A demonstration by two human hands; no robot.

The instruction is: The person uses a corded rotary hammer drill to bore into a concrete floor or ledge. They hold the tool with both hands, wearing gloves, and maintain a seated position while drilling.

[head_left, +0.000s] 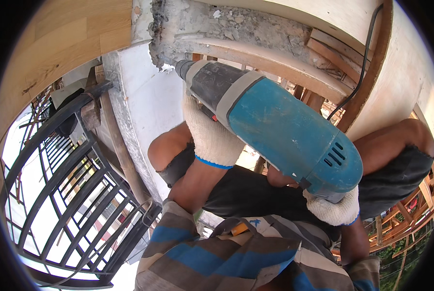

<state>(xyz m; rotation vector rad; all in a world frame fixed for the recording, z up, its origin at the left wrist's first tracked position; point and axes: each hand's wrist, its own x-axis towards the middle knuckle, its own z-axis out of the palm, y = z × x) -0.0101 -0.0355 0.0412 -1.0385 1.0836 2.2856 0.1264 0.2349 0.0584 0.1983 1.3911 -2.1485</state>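
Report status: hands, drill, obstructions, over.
Left hand holding blue power drill near front; right hand at rear. Drill nose near broken concrete, contact unclear. Black railing left, apart from drill.

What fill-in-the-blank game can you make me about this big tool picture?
The left hand and right hand both wear white ____.
The ____ hand is nearer the tip of the power tool.
The metal railing is coloured ____.

Missing words: gloves; left; black.

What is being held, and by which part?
A teal power tool: the left hand holds it near its front, the right hand at its rear end.
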